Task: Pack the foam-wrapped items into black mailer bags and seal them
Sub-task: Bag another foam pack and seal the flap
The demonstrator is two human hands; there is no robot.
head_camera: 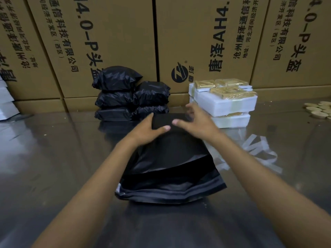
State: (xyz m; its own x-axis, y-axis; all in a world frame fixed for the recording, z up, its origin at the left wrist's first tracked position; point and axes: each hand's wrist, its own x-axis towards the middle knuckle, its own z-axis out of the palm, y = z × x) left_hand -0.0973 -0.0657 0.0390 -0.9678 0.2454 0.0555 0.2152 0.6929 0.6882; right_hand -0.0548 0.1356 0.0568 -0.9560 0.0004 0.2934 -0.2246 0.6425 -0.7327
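Observation:
A black mailer bag (170, 158) lies on the shiny table in front of me, bulging with something inside, its near end spread over flat empty bags (168, 192). My left hand (148, 129) grips the bag's far end, thumb on top and fingers over the far edge. My right hand (195, 120) hovers over or touches the same far end with its fingers spread and bent; it is blurred. Several packed black mailer bags (132, 95) are stacked at the back. White foam-wrapped items (225, 104) bound with tape are stacked at the back right.
A wall of large printed cardboard boxes (111, 42) closes off the back of the table. Peeled white strips (258, 151) litter the table to the right. Round golden pieces (320, 109) lie at the far right edge. More white foam (7, 102) sits at the far left.

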